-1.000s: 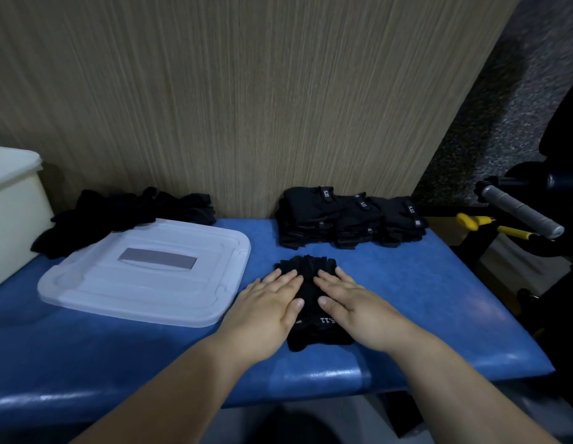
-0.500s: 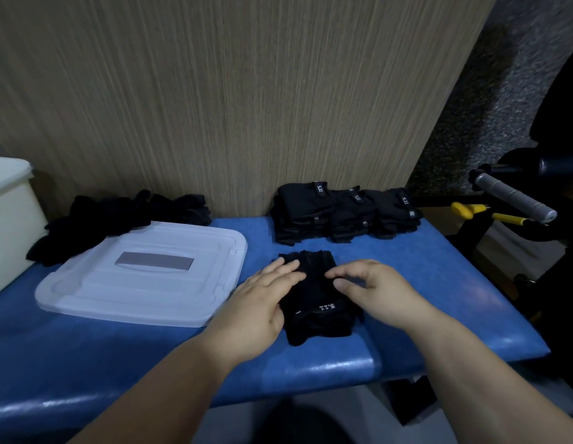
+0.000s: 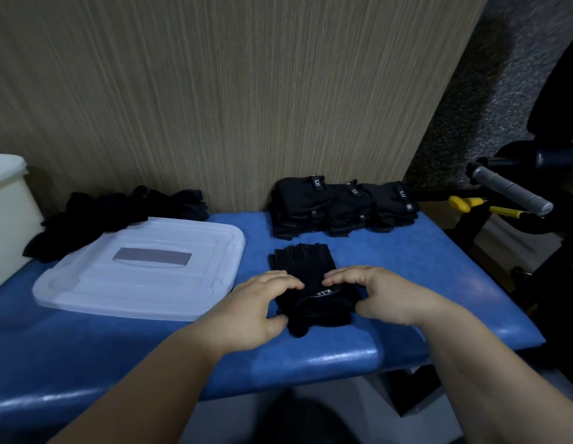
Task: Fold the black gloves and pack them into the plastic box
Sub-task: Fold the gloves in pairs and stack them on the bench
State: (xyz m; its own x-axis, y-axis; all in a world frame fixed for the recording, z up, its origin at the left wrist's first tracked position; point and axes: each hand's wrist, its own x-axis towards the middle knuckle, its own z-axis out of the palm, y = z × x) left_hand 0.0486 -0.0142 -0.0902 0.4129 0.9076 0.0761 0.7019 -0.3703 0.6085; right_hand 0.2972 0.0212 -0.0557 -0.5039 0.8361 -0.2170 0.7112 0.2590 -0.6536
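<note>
A pair of black gloves point(image 3: 306, 277) lies on the blue padded bench point(image 3: 423, 267), near its front edge. My left hand point(image 3: 246, 312) grips the near left side of the gloves, fingers curled over the top and thumb at the lower edge. My right hand point(image 3: 384, 296) grips the near right side the same way. The near end of the gloves is bunched up and lifted between both hands. The plastic box point(image 3: 6, 213), off-white, stands at the far left, only partly in view.
A translucent plastic lid point(image 3: 144, 270) lies flat on the bench left of my hands. Loose black gloves point(image 3: 118, 209) are heaped behind it by the wall. Folded black gloves point(image 3: 339, 206) are stacked at the back right. A barbell handle point(image 3: 509, 190) juts in at right.
My hands went from lying flat on the gloves to curling round their near end. They drew back toward me, and the near end has lifted off the bench.
</note>
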